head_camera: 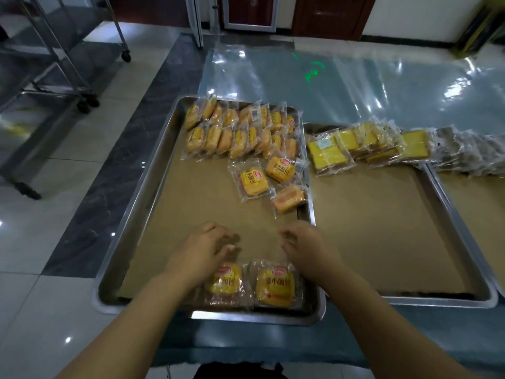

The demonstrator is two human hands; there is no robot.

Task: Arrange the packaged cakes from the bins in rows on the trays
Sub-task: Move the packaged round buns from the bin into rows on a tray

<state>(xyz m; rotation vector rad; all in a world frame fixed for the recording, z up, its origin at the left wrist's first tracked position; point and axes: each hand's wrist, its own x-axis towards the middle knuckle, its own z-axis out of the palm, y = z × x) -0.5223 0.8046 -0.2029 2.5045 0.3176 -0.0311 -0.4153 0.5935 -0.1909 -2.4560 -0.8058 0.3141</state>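
Two rows of packaged cakes (pixel 240 129) done across far end of left tray (pixel 142 192); three loose packs (pixel 273 181) mid-tray and two near packs (pixel 254 283) by front rim, not yet aligned. Left hand (pixel 202 250) and right hand (pixel 306 247) above bare liner (pixel 191 214), fingers loosely curled, gripping nothing. Judging early: middle tray (pixel 410 299) with one row only, most space unfilled.

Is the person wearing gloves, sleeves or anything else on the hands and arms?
No. The left hand and right hand are bare. No gloves, rings, watch or sleeves show as far as the picture's bottom edge.
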